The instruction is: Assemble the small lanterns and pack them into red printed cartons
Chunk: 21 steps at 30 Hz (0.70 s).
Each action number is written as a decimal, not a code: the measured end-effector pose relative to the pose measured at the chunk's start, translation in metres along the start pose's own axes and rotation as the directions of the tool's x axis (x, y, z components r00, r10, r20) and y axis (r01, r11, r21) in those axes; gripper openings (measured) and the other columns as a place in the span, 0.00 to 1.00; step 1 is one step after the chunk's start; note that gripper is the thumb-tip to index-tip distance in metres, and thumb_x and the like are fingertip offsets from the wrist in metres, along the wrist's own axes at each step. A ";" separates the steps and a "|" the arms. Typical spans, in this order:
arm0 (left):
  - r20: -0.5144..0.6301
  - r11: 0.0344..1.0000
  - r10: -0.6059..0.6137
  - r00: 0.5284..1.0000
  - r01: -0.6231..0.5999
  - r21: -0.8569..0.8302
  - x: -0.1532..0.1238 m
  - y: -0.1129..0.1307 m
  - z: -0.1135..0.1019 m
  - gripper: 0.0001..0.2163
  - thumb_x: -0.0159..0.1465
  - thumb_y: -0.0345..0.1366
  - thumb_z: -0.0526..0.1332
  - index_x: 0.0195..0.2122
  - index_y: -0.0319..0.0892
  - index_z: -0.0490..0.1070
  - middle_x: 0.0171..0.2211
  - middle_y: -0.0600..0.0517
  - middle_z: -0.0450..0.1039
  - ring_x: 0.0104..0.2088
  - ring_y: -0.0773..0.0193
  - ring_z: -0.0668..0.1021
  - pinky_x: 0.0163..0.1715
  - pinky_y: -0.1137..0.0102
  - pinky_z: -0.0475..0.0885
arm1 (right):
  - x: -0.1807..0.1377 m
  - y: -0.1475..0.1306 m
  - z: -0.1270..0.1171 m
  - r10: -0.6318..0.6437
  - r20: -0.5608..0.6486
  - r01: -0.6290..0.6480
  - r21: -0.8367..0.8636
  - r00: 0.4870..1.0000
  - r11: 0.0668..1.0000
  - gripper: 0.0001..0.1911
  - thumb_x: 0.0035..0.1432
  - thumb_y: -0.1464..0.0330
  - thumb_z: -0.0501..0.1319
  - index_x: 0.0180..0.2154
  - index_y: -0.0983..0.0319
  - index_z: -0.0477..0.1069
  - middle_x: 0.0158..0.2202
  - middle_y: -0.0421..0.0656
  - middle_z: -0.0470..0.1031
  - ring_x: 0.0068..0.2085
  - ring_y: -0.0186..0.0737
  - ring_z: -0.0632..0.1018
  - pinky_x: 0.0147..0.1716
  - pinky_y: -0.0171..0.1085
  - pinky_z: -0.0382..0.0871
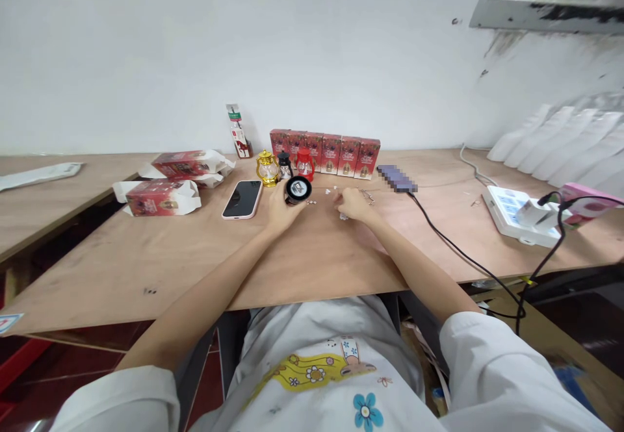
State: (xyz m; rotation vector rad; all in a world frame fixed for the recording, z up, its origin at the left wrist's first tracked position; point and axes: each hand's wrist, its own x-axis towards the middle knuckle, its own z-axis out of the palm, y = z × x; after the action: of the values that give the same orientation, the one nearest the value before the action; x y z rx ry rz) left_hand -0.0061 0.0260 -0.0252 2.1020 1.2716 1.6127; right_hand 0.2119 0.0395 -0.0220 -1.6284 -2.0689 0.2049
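A round black thing (298, 189) sits in the left hand's (278, 210) grip.
It has a shiny black rim and a pale middle with dark marks, facing up. It is over the table (312, 266), near the red lantern (305, 166). The right hand (355, 204) bends by white bits (344, 216); I cannot tell if it grips one.

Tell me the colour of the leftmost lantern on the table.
Gold; the leftmost lantern shows best in the head view, the only view here.
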 end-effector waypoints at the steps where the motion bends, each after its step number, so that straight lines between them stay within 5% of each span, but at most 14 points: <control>1: 0.006 1.000 0.000 1.000 0.000 0.008 0.000 -0.001 0.001 0.22 0.51 0.34 0.68 0.47 0.39 0.67 0.48 0.43 0.74 0.50 0.51 0.75 0.50 0.58 0.70 | 0.000 -0.001 0.001 -0.010 -0.011 0.010 0.030 1.000 1.000 0.12 0.44 0.82 0.63 0.31 0.63 0.77 0.35 0.47 0.81 0.42 0.48 0.81 0.45 0.42 0.72; 7: 0.076 0.996 0.076 0.994 -0.080 0.050 -0.002 -0.003 0.005 0.21 0.50 0.33 0.67 0.46 0.41 0.67 0.46 0.46 0.74 0.48 0.52 0.76 0.51 0.58 0.70 | 0.002 -0.006 0.008 -0.022 -0.077 0.049 0.373 0.997 0.926 0.07 0.49 0.78 0.63 0.31 0.63 0.75 0.29 0.42 0.80 0.33 0.37 0.80 0.39 0.37 0.74; 13: 0.079 0.995 0.074 0.994 -0.079 0.061 -0.003 -0.005 0.005 0.20 0.51 0.33 0.67 0.45 0.42 0.68 0.45 0.46 0.74 0.47 0.53 0.76 0.48 0.61 0.70 | 0.003 -0.009 0.016 0.044 -0.078 0.017 0.643 0.996 0.765 0.11 0.45 0.73 0.69 0.34 0.65 0.74 0.29 0.43 0.79 0.30 0.35 0.79 0.37 0.37 0.73; 21: 0.187 0.983 0.119 0.975 -0.142 0.114 -0.003 -0.003 -0.001 0.23 0.51 0.32 0.67 0.49 0.42 0.68 0.47 0.47 0.73 0.49 0.52 0.75 0.49 0.62 0.70 | -0.001 -0.022 0.014 0.081 -0.366 0.209 0.685 0.927 0.698 0.17 0.49 0.57 0.68 0.35 0.62 0.71 0.33 0.41 0.76 0.28 0.33 0.75 0.31 0.36 0.73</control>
State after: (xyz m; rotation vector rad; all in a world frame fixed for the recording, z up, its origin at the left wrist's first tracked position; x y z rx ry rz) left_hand -0.0089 0.0254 -0.0290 2.3929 1.2295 1.3844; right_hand 0.1860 0.0347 -0.0255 -0.9971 -1.4611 0.5583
